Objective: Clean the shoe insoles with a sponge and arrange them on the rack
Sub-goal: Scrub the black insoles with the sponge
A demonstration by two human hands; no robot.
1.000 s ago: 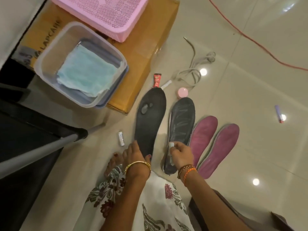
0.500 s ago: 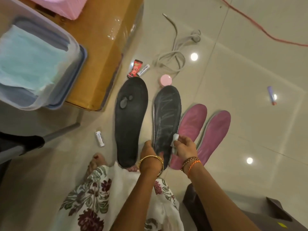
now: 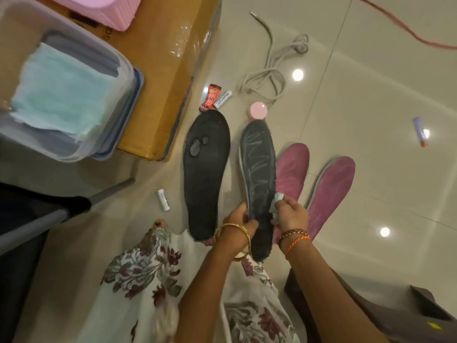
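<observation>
Wiping in progress: left hand (image 3: 238,225) grips the heel end of the second dark grey foam insole (image 3: 259,174), lifted off the tiled floor (image 3: 346,120); right hand (image 3: 290,215) pinches a small pale sponge (image 3: 276,203) against it. Advice: long toe-ward strokes, heel held firm; first dark insole (image 3: 205,174) looks spotted.

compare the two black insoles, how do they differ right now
The left black insole lies flat on the floor, untouched; the right black insole is gripped at its heel end by the left hand while the right hand presses a sponge to it. The left one shows greyish blotches near the toe; the right one shows pale zigzag streaks. Both are dark, similar in length, toes pointing away.
</observation>
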